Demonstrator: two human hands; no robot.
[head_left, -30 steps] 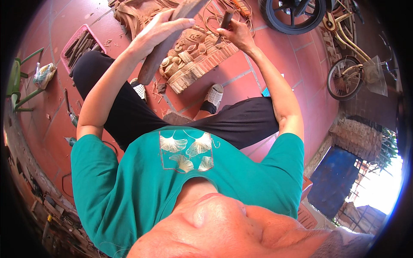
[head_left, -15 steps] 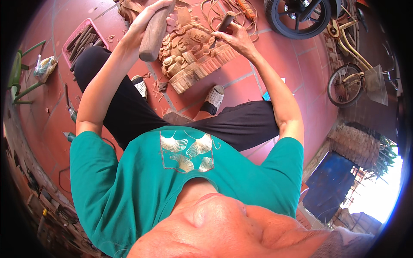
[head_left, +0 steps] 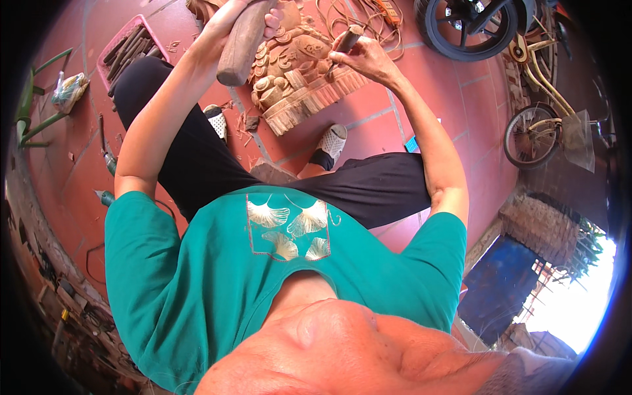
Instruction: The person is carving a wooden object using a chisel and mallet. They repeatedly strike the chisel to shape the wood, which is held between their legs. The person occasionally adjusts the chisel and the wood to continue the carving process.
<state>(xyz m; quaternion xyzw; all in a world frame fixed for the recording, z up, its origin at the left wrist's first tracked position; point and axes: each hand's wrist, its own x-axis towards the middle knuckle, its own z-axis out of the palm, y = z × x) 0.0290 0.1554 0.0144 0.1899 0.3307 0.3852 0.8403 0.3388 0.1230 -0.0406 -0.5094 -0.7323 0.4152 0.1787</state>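
Observation:
My left hand [head_left: 227, 21] is wrapped round a thick wooden mallet [head_left: 242, 52], its blunt end hanging over the left side of a carved wooden piece [head_left: 304, 82]. In my right hand [head_left: 370, 60] is a chisel with a dark handle [head_left: 347, 41], pinched between the fingers and tilted. Its blade points down at the right part of the carving, though its tip is hard to make out. The carving has raised rounded shapes and a stepped, ribbed near edge; it lies on the floor beyond my feet.
A pink basket [head_left: 160, 49] of tool handles stands at the left, near a green chair frame [head_left: 45, 128] with a plastic bag [head_left: 69, 92]. Cables [head_left: 329, 14] coil behind the carving. A motorcycle wheel [head_left: 464, 33] and a bicycle [head_left: 533, 135] are at the right. Wood chips [head_left: 245, 135] litter the tiles.
The view has shifted slightly, moving the floor things up and right in the picture. The chisel sits a little nearer the carving's close edge. Both hands keep their holds.

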